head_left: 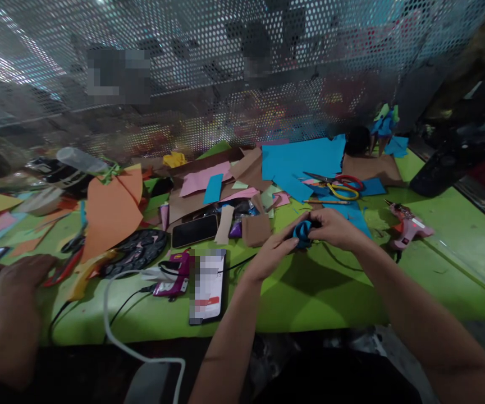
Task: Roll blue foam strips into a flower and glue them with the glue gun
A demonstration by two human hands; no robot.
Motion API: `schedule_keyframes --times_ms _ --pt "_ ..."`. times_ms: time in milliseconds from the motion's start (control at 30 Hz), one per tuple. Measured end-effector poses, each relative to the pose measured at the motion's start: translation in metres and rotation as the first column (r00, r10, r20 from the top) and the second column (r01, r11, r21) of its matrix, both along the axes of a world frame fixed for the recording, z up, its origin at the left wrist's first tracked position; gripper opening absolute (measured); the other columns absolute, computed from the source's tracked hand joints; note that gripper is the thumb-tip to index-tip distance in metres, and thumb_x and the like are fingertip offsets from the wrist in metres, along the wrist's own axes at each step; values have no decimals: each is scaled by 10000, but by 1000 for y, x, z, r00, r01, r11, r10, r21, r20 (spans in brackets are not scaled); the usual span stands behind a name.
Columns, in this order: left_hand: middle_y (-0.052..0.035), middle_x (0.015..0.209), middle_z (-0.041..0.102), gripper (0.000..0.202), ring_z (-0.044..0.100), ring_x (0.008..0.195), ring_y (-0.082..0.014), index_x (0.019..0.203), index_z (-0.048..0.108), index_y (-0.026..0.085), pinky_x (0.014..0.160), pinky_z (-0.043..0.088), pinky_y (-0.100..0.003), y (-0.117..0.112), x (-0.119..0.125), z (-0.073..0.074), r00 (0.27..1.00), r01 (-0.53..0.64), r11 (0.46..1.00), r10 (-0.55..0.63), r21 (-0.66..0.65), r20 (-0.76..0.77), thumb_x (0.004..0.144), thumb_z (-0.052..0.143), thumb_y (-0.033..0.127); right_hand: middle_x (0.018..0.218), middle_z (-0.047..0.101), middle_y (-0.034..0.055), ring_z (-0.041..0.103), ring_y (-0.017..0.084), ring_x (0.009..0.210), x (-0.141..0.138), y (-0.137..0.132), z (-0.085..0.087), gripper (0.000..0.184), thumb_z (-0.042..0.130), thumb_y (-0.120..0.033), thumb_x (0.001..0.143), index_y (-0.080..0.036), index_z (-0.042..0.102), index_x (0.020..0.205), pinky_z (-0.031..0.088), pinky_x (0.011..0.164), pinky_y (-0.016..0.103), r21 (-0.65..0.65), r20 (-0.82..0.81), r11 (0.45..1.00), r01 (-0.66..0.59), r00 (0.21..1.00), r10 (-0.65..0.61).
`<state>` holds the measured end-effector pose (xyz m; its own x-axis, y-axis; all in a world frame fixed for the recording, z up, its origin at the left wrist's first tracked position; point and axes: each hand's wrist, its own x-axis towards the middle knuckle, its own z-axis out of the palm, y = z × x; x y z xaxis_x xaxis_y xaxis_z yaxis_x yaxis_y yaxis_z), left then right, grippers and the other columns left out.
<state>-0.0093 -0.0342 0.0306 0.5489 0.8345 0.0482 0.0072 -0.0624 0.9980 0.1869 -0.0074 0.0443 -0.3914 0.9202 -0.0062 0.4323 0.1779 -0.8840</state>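
One folded blue piece (302, 233) is in the head view between the person's left hand (277, 248) and right hand (332, 227), over the green table (470, 230). Both hands grasp it, the left on its near side and the right at its far right edge; the exact hold of the right fingertips is too dark to tell. Beyond them lie a pencil (330, 202), yellow-handled scissors (330, 183) and a large blue sheet (299, 156). A pink glue gun (408, 230) lies to the right, well apart from the hands. Just left of the left hand is a brown card (256, 230); nearer the table's front edge lies a lit phone (211, 289). At far left, a co-worker's hand (26, 270) rests near a yellow-handled tool (86, 276).
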Motion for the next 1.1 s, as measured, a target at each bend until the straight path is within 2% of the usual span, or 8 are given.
schedule_keyframes --times_ms 133,300,533,700,900,1000,1100 --pt "-9 1526 440 536 370 1437 -260 1434 480 283 1220 233 -401 2 0 -3 1000 16 998 -17 64 15 911 569 358 574 470 -39 404 105 546 0 -1 0 64 531 -245 612 -182 515 609 268 493 232 34 40 999 14 999 -16" --pt "-27 1535 425 555 375 1432 -280 1461 437 270 1215 239 -412 2 0 -4 1000 16 993 -17 113 13 925 555 350 565 463 -35 399 107 544 0 0 -1 51 529 -230 600 -187 503 589 250 482 231 58 60 998 27 998 -31" --pt "-22 1569 374 541 338 1452 -258 1480 407 273 1226 209 -405 -2 3 2 1000 0 996 3 91 -30 957 498 377 570 446 -38 387 109 555 0 2 -5 66 530 -245 611 -182 524 596 278 502 235 20 -66 1000 6 998 -5" --pt "-21 1571 375 537 347 1444 -262 1483 405 271 1220 223 -404 -2 5 1 1000 -18 997 19 75 -18 963 483 381 639 544 -19 452 122 592 -2 1 -3 143 528 -228 619 -163 624 702 340 538 240 -34 -159 999 -5 987 0" --pt "-36 1535 438 535 365 1430 -264 1452 464 236 1209 249 -392 -1 7 -7 995 -103 993 102 61 10 944 505 398 657 540 -18 484 139 642 -5 -1 -2 110 568 -284 707 -181 582 671 383 588 256 -3 -229 1000 24 973 -25" --pt "-37 1520 457 538 416 1391 -272 1438 483 237 1144 368 -387 -1 7 -10 987 -156 988 156 -2 27 930 513 411 680 536 -20 480 134 652 -6 -2 -2 162 576 -321 761 -185 558 675 379 602 257 32 -252 999 34 967 -25" --pt "-35 1486 499 544 458 1353 -267 1420 506 230 1095 427 -366 -1 6 -10 961 -269 961 272 -59 52 911 536 416 719 564 -13 495 137 673 -7 -5 1 175 594 -351 813 -181 596 769 374 607 255 84 -262 989 121 960 -95"
